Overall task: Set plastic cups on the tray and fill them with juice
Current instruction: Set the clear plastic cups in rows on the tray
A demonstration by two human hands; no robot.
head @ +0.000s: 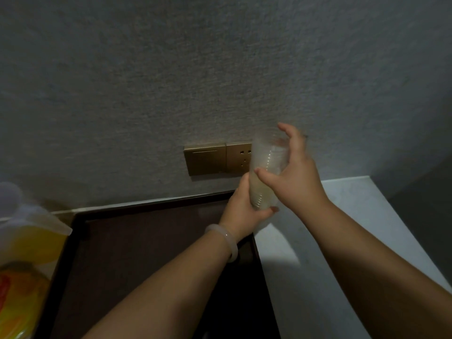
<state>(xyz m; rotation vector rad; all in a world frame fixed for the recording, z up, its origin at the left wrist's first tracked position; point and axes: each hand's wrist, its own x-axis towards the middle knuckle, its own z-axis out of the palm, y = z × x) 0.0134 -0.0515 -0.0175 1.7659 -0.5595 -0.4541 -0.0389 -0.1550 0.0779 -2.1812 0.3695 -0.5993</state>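
Our left hand (241, 211) grips the bottom of the stack of plastic cups (267, 162), and our right hand (293, 177) pinches its upper part between thumb and fingers. We hold the stack above the far right corner of the tray (137, 241); a juice jug (29, 241) stands at the left.

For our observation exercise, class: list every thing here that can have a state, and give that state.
stack of plastic cups: nested, held in the air.
left hand: grips the stack's lower end.
right hand: thumb and curled fingers on its upper end.
tray: lies flat, no cup on its visible part.
juice jug: holds yellow juice.
wall socket: nothing plugged in.
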